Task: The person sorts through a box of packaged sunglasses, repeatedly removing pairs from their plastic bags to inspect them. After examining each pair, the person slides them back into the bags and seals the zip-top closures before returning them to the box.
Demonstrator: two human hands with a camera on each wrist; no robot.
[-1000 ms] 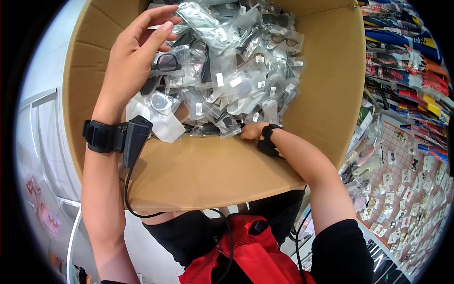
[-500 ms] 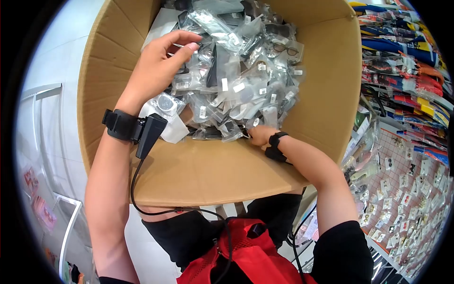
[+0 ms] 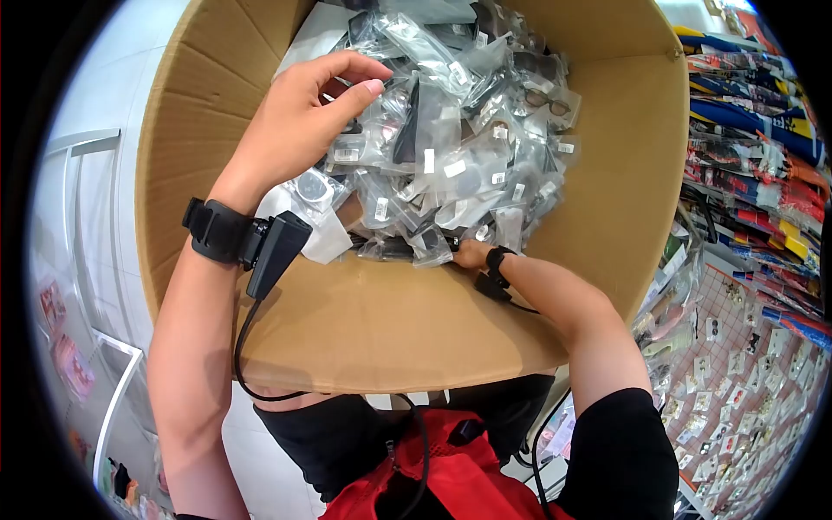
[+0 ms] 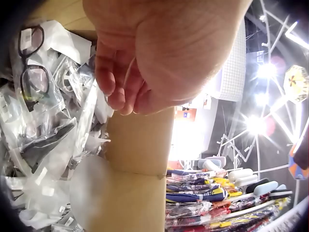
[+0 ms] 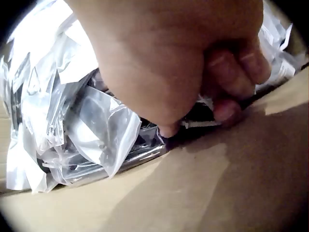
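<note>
Upper centre: box [image 3: 631,113], bags [image 3: 438,130] jumbled; plenty seemingly remains, finished share unclear. Left hand [image 3: 299,121] loose, empty; right hand [image 3: 474,253] curled, grip unclear.

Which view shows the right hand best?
The right wrist view: it shows the right hand close up, with bent fingers beside the plastic bags. The head view shows it small, at the near side of the box, its fingers hard to make out. The left wrist view does not show it.
</note>
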